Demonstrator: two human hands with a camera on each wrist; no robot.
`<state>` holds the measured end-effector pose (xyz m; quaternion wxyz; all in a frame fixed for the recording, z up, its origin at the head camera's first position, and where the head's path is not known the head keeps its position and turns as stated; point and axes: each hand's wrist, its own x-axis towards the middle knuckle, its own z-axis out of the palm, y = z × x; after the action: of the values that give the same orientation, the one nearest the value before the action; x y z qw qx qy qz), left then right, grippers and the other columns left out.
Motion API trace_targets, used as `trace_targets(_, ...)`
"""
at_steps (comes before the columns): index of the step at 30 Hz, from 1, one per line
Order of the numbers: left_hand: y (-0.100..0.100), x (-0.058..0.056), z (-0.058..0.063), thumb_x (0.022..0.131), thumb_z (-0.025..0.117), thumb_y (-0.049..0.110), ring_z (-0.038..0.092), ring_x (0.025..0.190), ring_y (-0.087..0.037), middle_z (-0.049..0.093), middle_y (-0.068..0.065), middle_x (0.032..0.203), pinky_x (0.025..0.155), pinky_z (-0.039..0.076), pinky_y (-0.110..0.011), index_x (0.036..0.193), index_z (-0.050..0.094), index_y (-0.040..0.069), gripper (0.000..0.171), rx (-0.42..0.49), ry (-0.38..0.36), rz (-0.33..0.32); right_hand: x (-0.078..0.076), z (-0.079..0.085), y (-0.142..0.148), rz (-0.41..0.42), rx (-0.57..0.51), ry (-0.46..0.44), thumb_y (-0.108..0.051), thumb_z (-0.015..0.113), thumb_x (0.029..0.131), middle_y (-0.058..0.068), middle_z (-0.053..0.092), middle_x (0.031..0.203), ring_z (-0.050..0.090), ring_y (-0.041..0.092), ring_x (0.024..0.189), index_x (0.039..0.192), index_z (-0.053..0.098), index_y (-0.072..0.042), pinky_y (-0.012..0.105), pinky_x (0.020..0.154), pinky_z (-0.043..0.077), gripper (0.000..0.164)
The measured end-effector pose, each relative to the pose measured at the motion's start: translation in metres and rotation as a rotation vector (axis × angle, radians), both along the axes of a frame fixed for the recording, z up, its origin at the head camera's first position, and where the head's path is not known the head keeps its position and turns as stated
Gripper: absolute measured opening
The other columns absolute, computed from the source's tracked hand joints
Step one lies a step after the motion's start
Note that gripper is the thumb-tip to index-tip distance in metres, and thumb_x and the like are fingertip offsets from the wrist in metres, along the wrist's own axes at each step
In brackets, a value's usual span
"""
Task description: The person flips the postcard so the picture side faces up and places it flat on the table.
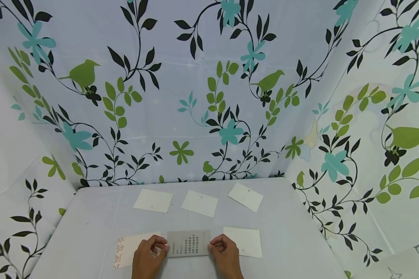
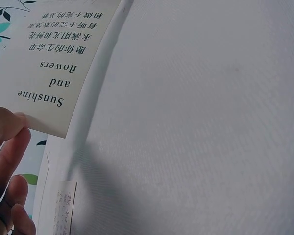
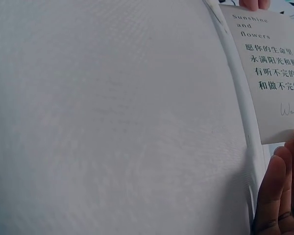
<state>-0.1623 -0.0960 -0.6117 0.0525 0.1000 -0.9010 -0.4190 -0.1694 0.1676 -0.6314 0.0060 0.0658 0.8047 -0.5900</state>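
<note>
A greyish card [image 1: 188,243] printed with "Sunshine and flowers" and lines of Chinese characters is held up between both hands at the front of the table. My left hand [image 1: 148,256] pinches its left end between thumb and fingers; the left wrist view shows the thumb [image 2: 7,122] on the card's corner. At the opposite end, my right hand [image 1: 227,254] pinches the right edge. In the right wrist view the same card [image 3: 269,83] shows its printed face. A pale card with orange lettering [image 1: 122,252] lies partly behind the left hand. Beside the right hand lies a white card [image 1: 249,242].
Three more white cards lie in a row farther back: a left one [image 1: 153,200], a middle one [image 1: 199,203] and a tilted right one [image 1: 246,197]. The white-covered table [image 1: 90,224] meets a patterned curtain [image 1: 153,116] at the back and sides.
</note>
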Motion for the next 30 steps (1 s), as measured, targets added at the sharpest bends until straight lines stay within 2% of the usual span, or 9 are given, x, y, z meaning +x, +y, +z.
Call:
trace_targets(12,0.002,-0.0009,-0.0002,0.087,0.08,0.018,0.05,0.076,-0.009,0.072,0.014,0.079,0.072,0.041,-0.026,0.098,0.075,0.019,0.012,0.013,-0.017,0.021,0.0007,0.0017,-0.0022,-0.014,-0.022,-0.014,-0.006,0.079,0.09,0.002,0.072,0.087,0.064,0.011,0.07,0.097,0.07,-0.007,0.025,0.061,0.056,0.012)
trace_targets(22,-0.0002,0.0014,-0.0008,0.087,0.082,0.018,0.049,0.075,-0.009,0.074,0.012,0.082,0.07,0.038,-0.027,0.103,0.076,0.015,0.017,0.014,-0.012,-0.014,0.0015,0.0007,-0.0031,-0.039,-0.022,-0.029,-0.007,0.08,0.088,0.0,0.072,0.086,0.065,0.011,0.073,0.098,0.071,-0.007,0.023,0.065,0.053,0.013)
trace_targets(30,0.0001,0.0028,-0.0012,0.088,0.081,0.017,0.05,0.076,-0.009,0.073,0.012,0.083,0.073,0.039,-0.027,0.107,0.077,0.016,0.02,0.016,-0.016,-0.012,0.0016,0.0017,-0.0045,-0.057,-0.018,-0.025,-0.008,0.08,0.088,0.0,0.072,0.086,0.065,0.012,0.075,0.098,0.071,-0.008,0.023,0.067,0.054,0.013)
